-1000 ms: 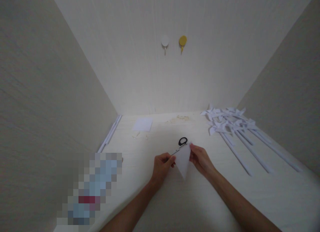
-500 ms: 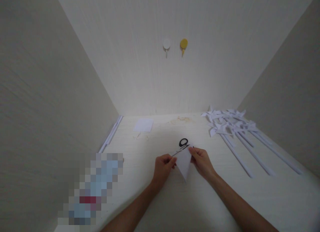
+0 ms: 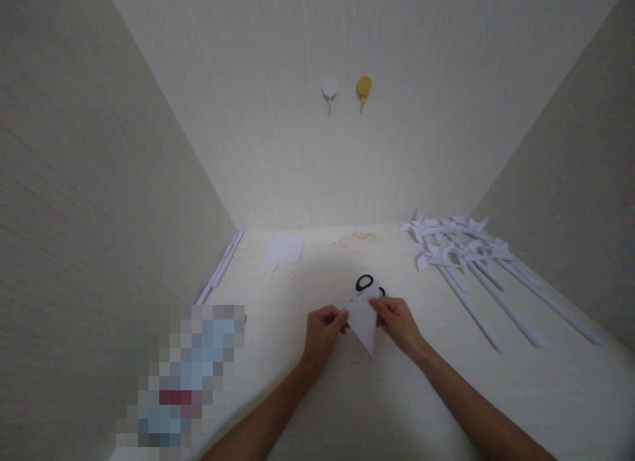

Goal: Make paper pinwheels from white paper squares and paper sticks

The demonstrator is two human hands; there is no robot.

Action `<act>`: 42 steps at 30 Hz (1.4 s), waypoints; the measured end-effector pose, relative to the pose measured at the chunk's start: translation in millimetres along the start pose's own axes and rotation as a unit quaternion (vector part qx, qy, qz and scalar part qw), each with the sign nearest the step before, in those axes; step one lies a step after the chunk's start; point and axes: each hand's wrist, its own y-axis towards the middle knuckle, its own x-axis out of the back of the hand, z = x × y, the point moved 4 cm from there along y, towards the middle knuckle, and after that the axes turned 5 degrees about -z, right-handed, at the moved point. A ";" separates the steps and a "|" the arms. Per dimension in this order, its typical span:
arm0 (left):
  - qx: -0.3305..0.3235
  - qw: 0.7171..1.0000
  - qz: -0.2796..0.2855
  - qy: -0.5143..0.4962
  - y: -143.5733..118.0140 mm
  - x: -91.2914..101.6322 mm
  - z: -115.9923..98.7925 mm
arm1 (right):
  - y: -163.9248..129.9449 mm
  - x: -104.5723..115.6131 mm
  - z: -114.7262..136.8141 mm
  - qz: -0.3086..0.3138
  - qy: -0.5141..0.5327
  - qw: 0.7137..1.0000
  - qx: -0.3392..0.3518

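A white sheet of paper, folded into a triangle (image 3: 364,321), is held just above the table between my two hands, with one point hanging toward me. My left hand (image 3: 325,332) pinches its left corner between thumb and fingers. On the other side, my right hand (image 3: 398,321) grips the right edge, thumb on top. Behind the paper lie scissors (image 3: 364,283) with black handles; their blades are mostly hidden by the paper.
Several white paper pinwheels (image 3: 446,239) on rolled paper sticks lie at the right. A square paper sheet (image 3: 286,248) lies at the back left, near rolled paper sticks (image 3: 218,269) along the left wall. White and yellow hooks (image 3: 364,86) are on the back wall.
The folded paper has turned slightly, and its upper part now covers more of the scissors. My right hand's hold has slid a little down and left along the edge.
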 end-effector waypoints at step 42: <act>-0.011 0.996 -0.077 -0.040 4.5 9.2 4.3 | -11.7 -16.3 -4.5 0.190 -0.058 0.978 -0.057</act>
